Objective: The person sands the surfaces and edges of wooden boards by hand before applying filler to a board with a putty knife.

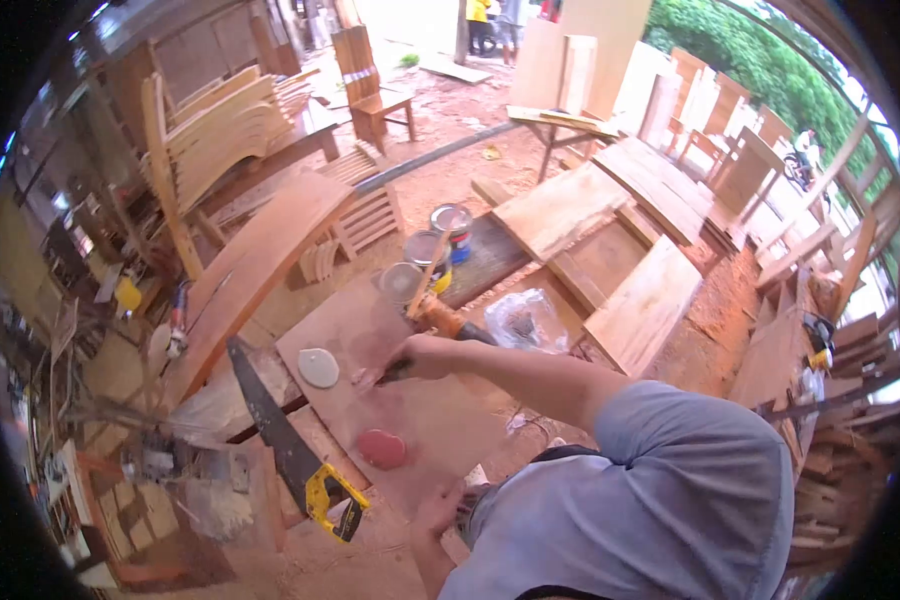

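Note:
My right hand (410, 362) reaches over a dusty brown board (465, 420), its fingers closed round something small and dark that I cannot make out. Lower down, my left hand (438, 512) is by the board's near edge, close to my body; its fingers are blurred. A pale round disc (318, 368) lies on the board left of my right hand, and a red disc (382, 448) lies between the hands. Left of the board rests a handsaw (338, 502) with a yellow and black handle. An orange and black power tool (444, 318) lies just beyond my right hand.
Several cans (450, 218) stand behind the power tool, near a clear plastic bag (526, 320). Pale planks (645, 308) lie at the right. A curved wooden slab (260, 260) is at the left. Farther back are a wooden chair (375, 100) and people.

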`<state>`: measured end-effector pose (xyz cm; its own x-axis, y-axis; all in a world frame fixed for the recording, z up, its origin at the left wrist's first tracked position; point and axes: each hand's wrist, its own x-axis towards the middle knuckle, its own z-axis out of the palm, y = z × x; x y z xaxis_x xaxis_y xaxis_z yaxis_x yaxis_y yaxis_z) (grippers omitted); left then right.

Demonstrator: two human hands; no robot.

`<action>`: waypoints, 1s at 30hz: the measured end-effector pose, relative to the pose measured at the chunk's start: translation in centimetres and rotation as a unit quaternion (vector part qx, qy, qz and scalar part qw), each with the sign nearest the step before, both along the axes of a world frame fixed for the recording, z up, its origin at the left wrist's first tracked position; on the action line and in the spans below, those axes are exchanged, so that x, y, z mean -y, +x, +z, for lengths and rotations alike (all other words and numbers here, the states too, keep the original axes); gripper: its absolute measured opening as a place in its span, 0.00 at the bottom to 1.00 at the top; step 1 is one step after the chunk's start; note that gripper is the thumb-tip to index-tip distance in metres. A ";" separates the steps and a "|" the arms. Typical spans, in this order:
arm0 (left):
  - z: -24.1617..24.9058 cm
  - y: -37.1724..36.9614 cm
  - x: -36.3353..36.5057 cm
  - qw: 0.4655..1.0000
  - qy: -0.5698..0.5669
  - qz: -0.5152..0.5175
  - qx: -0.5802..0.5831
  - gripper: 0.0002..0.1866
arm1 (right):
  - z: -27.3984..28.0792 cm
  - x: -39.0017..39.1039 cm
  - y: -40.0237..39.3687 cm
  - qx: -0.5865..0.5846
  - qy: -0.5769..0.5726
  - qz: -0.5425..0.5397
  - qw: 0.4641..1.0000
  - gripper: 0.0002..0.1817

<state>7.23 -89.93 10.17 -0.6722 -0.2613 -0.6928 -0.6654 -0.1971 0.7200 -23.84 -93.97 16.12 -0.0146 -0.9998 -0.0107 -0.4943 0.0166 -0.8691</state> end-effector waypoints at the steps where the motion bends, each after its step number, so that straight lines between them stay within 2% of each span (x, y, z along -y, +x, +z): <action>1: 0.3 -1.0 0.5 1.000 0.001 -0.017 0.006 0.27 | 0.7 -3.8 -0.3 0.150 -0.021 -0.051 0.987 0.15; 2: 0.3 -2.4 1.2 0.998 -0.024 -0.063 -0.017 0.26 | 2.1 -7.8 -1.3 0.139 0.017 -0.122 0.983 0.18; 3: 0.7 -4.1 1.6 0.992 -0.050 -0.111 -0.042 0.25 | 1.7 -11.6 -2.7 0.175 0.012 -0.167 0.970 0.19; 4: 1.9 -6.3 1.6 0.989 -0.066 -0.122 -0.043 0.24 | 2.0 -15.4 -4.1 0.152 0.016 -0.231 0.961 0.19; 5: 3.5 -8.1 1.1 0.987 -0.081 -0.136 -0.040 0.23 | 1.9 -19.3 -6.3 0.131 -0.035 -0.219 0.966 0.19; 6: 5.5 -10.5 0.4 0.977 -0.109 -0.168 -0.074 0.21 | 2.4 -23.1 -6.8 0.282 -0.078 -0.274 0.916 0.20; 7: 6.9 -12.4 -0.6 0.964 -0.136 -0.204 -0.106 0.19 | 3.9 -26.9 -7.5 0.294 -0.071 -0.328 0.895 0.21; 8: 5.7 -14.0 -1.7 0.956 -0.115 -0.210 -0.168 0.18 | 5.3 -30.2 -7.5 0.316 -0.097 -0.408 0.851 0.22; 9: 4.3 -16.0 -2.9 0.945 -0.093 -0.210 -0.233 0.16 | 5.3 -33.6 -8.3 0.339 -0.137 -0.438 0.822 0.22; 10: 4.8 -17.5 -4.6 0.941 -0.075 -0.217 -0.249 0.15 | 5.4 -36.6 -8.3 0.402 -0.214 -0.462 0.761 0.22; 11: 5.5 -19.9 -6.9 0.936 -0.061 -0.217 -0.271 0.13 | 6.4 -39.4 -7.9 0.404 -0.277 -0.484 0.725 0.23; 13: 6.3 -24.1 -10.2 0.852 -0.193 -0.315 -0.370 0.09 | 5.6 -45.2 -7.8 0.393 -0.351 -0.548 0.650 0.24; 14: 5.5 -25.8 -12.1 0.850 -0.206 -0.309 -0.373 0.09 | 5.0 -48.0 -7.4 0.399 -0.405 -0.534 0.625 0.24; 16: 3.0 -29.4 -15.6 0.647 -0.455 -0.425 -0.439 0.07 | 3.1 -53.3 -6.0 0.402 -0.465 -0.571 0.544 0.24; 17: 2.1 -30.7 -16.7 0.648 -0.467 -0.413 -0.438 0.07 | 0.7 -57.0 -5.8 0.419 -0.488 -0.558 0.525 0.23; 19: 0.2 -32.5 -18.8 0.598 -0.517 -0.475 -0.387 0.08 | -0.7 -61.9 -4.3 0.389 -0.526 -0.595 0.466 0.20; 20: -0.8 -33.3 -19.5 0.599 -0.523 -0.468 -0.384 0.08 | -2.3 -65.1 -3.6 0.394 -0.519 -0.601 0.461 0.20; 22: -2.1 -34.1 -19.9 0.553 -0.608 -0.430 -0.373 0.08 | -4.5 -70.3 -1.5 0.423 -0.514 -0.609 0.431 0.20; 23: -0.8 -33.9 -20.2 0.574 -0.585 -0.443 -0.363 0.10 | -4.9 -71.9 -0.5 0.444 -0.517 -0.608 0.408 0.19; 24: -0.6 -33.9 -20.1 0.578 -0.585 -0.444 -0.356 0.10 | -5.5 -73.1 0.1 0.450 -0.511 -0.608 0.408 0.19; 26: 0.7 -33.4 -19.9 0.539 -0.600 -0.465 -0.366 0.11 | -6.2 -75.0 0.7 0.466 -0.509 -0.636 0.345 0.20; 27: 1.8 -33.2 -20.0 0.566 -0.575 -0.487 -0.334 0.12 | -6.5 -75.6 0.8 0.479 -0.502 -0.618 0.369 0.20; 28: 2.1 -33.1 -19.8 0.574 -0.571 -0.490 -0.323 0.12 | -7.0 -75.9 0.3 0.487 -0.491 -0.621 0.368 0.20; 30: 2.3 -33.3 -19.8 0.614 -0.537 -0.445 -0.369 0.15 | -8.0 -75.5 -2.2 0.497 -0.493 -0.607 0.376 0.20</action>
